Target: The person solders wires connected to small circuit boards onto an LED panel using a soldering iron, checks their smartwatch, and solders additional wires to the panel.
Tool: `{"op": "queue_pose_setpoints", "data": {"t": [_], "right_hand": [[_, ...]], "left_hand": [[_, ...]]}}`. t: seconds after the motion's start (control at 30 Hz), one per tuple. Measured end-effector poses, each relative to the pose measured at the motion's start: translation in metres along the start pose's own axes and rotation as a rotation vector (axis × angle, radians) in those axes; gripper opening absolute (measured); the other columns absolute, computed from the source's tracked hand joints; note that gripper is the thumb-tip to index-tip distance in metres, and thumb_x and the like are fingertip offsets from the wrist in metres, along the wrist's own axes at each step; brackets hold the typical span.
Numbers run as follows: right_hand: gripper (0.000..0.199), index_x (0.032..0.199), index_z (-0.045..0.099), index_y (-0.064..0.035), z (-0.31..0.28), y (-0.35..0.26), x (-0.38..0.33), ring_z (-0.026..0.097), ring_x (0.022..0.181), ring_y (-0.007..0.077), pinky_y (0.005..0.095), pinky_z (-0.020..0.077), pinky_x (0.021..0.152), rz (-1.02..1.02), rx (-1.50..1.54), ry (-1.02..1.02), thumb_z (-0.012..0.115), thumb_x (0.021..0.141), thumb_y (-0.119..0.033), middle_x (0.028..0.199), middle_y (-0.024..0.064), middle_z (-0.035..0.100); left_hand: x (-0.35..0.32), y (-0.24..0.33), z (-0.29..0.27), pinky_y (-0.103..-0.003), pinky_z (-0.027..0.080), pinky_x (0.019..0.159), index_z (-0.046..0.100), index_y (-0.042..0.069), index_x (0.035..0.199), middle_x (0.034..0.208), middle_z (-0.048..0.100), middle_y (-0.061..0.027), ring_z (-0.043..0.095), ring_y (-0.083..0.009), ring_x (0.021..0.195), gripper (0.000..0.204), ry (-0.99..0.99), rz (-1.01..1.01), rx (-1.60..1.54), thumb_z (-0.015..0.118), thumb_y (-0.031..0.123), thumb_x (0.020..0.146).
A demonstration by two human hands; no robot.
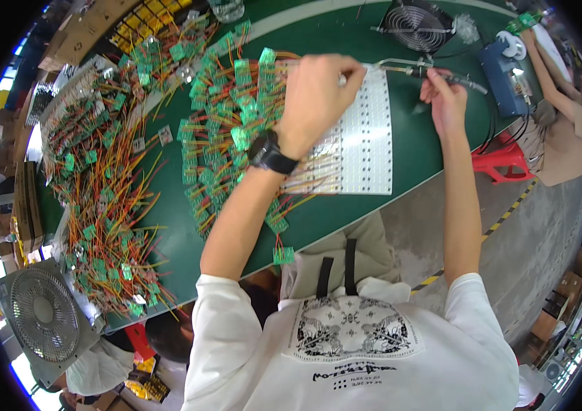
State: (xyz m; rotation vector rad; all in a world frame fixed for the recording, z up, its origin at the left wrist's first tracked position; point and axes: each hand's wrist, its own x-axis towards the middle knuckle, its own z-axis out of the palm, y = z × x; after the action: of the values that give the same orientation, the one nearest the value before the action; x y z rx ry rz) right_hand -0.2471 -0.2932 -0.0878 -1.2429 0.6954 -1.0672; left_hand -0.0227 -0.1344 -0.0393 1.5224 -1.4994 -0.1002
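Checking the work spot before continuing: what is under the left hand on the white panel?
The left hand rests on the white panel's top edge, fingers curled down. Green boards with orange wires lie beside it. Whatever the fingers pinch is covered.

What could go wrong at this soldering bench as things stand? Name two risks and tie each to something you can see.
1. The right hand holds a soldering iron close to the left hand pressing on the white LED panel; a slip might burn the fingers.
2. The green boards with orange wires crowd the panel's edge; the left forearm could snag them.

Two fans [417,25] [44,314], one white LED panel [366,137], one soldering iron [435,72].
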Motion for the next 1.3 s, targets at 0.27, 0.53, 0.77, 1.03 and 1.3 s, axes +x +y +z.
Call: {"op": "queue_pose_setpoints", "data": {"t": [0.27, 0.53, 0.77, 1.03, 1.3], "right_hand": [[0.02, 0.1, 0.064, 0.0025, -0.006, -0.005, -0.003, 0.063, 0.062, 0.0163, 0.0262, 0.0458, 0.058, 0.1, 0.005, -0.068, 0.069, 0.091, -0.015, 0.078, 0.0094, 0.067], [0.024, 0.101, 0.064, 0.0049, 0.007, -0.01, -0.003, 0.065, 0.062, 0.0184, 0.0267, 0.0485, 0.06, 0.086, 0.004, 0.032, 0.071, 0.089, -0.015, 0.075, 0.0104, 0.067], [0.023, 0.101, 0.065, 0.006, 0.013, -0.006, -0.013, 0.066, 0.061, 0.0187, 0.0267, 0.0488, 0.057, -0.014, -0.128, -0.042, 0.07, 0.09, -0.013, 0.076, 0.0107, 0.066], [0.023, 0.101, 0.064, 0.0068, 0.011, -0.005, -0.012, 0.066, 0.061, 0.0187, 0.0264, 0.0491, 0.057, -0.02, -0.132, -0.068, 0.071, 0.089, -0.012, 0.076, 0.0113, 0.066], [0.023, 0.101, 0.064, 0.0073, 0.011, -0.005, -0.013, 0.067, 0.061, 0.0192, 0.0266, 0.0506, 0.057, -0.031, -0.139, -0.075, 0.071, 0.089, -0.011, 0.077, 0.0127, 0.067]], "left_hand": [[-0.013, -0.007, 0.018, -0.039, 0.053, 0.061, 0.073, 0.006, 0.084, 0.08, 0.071, -0.01, 0.067, -0.0307, 0.067, 0.011, -0.103, 0.037, 0.286, 0.068, 0.016, 0.081], [-0.016, -0.007, 0.024, -0.041, 0.052, 0.058, 0.07, 0.006, 0.081, 0.076, 0.067, -0.0084, 0.065, -0.0301, 0.064, 0.009, -0.051, 0.014, 0.35, 0.067, 0.015, 0.083], [-0.017, -0.01, 0.025, -0.039, 0.051, 0.058, 0.07, 0.007, 0.081, 0.076, 0.067, -0.0082, 0.066, -0.0293, 0.064, 0.008, -0.03, -0.008, 0.372, 0.068, 0.014, 0.083], [-0.016, -0.009, 0.026, -0.039, 0.051, 0.059, 0.07, 0.006, 0.083, 0.078, 0.069, -0.0089, 0.067, -0.0293, 0.067, 0.009, -0.042, -0.039, 0.366, 0.068, 0.015, 0.083], [-0.017, -0.011, 0.027, -0.038, 0.052, 0.06, 0.071, 0.007, 0.085, 0.08, 0.071, -0.0091, 0.068, -0.0288, 0.069, 0.01, -0.056, -0.044, 0.389, 0.069, 0.016, 0.083]]}}
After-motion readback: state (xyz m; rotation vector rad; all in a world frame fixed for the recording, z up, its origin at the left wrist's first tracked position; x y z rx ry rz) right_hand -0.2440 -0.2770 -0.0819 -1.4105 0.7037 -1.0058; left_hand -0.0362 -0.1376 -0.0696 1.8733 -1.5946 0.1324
